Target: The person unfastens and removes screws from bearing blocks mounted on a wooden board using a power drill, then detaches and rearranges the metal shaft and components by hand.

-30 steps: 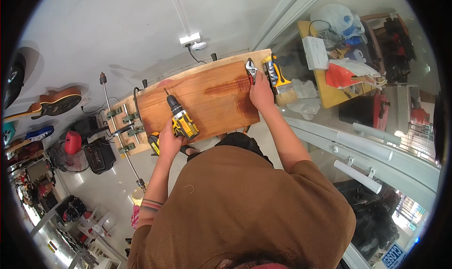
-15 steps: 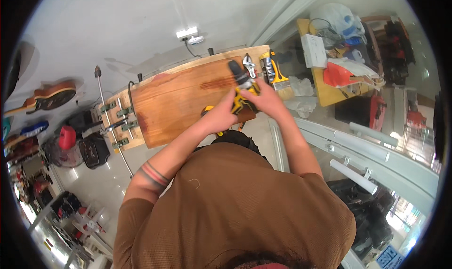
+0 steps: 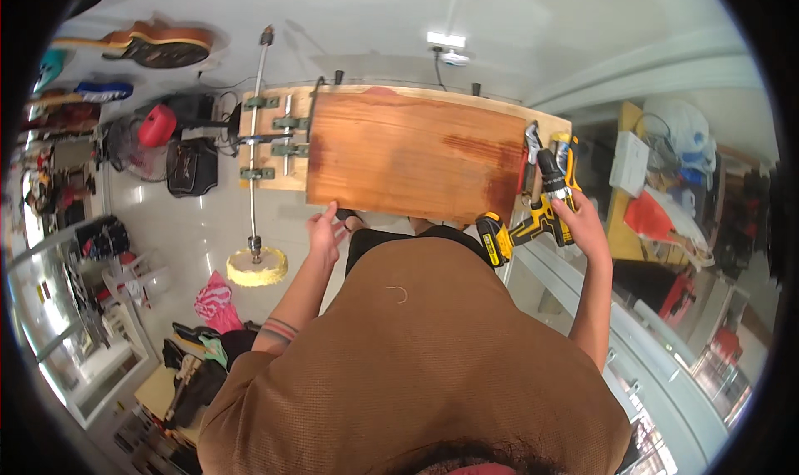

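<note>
A reddish-brown wooden slab lies on a pale workbench in front of me. My right hand grips a yellow and black cordless drill at the slab's right end, its chuck pointing up toward the bench's right edge. My left hand hangs at the slab's near left edge, fingers apart, holding nothing. A second yellow tool and pliers lie on the bench just beyond the drill.
Green bar clamps sit on the bench's left part. A long rod with a yellow buffing pad stands to the left. Guitars lie on the floor far left. A cluttered yellow table stands right.
The drill passed from my left hand to my right hand and moved from the slab's left to its right end. My left hand came back to the near left edge.
</note>
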### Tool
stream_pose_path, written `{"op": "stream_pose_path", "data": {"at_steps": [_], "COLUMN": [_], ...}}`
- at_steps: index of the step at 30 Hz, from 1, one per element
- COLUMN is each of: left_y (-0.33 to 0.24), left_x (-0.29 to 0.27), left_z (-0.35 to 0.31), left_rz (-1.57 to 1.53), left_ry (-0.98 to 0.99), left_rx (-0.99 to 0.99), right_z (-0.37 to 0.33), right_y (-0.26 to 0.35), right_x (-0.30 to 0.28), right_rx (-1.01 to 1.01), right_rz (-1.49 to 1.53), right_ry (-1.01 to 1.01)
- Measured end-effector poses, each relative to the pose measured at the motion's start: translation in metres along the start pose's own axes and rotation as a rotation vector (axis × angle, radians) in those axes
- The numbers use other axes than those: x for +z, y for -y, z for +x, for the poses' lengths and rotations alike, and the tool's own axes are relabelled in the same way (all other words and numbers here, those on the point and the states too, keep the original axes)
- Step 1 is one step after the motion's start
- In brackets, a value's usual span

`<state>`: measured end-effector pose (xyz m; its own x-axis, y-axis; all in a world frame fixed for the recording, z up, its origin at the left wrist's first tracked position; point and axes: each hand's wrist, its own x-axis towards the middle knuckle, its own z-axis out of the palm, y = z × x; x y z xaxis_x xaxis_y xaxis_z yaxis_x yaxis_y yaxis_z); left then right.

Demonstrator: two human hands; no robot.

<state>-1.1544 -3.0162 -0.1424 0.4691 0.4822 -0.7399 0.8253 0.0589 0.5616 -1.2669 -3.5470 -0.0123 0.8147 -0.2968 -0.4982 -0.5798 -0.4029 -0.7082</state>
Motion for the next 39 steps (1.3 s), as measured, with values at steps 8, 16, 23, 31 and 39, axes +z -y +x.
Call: {"op": "stream_pose_path", "data": {"at_steps": [8,16,23,31,39], "left_y": [-0.031,-0.132,0.051,0.048,0.058], "left_x": [0.003,0.040,-0.021,-0.008,0.013], "left_z": [0.046,0.069,0.089,0.072,0.060], "left_rz": [0.445,0.462,0.127,-0.397,-0.508], "left_ry": [-0.111,0.100,-0.240,0.673,0.566], "left_rx": [1.018,1.063,0.512,-0.196,-0.045], "right_z": [0.022,0.037,0.055,0.083,0.098], "right_y": [0.013,0.034,0.030,-0.014,-0.041], "right_x": [0.017,0.032,0.039,0.064,0.079], "right_rx": [0.013,-0.041,-0.023,-0.030,-0.070], "right_rz": [-0.112,-0.212,-0.189,-0.049,-0.054], "right_ry": [0.095,0.087,0.144,0.284,0.147]}}
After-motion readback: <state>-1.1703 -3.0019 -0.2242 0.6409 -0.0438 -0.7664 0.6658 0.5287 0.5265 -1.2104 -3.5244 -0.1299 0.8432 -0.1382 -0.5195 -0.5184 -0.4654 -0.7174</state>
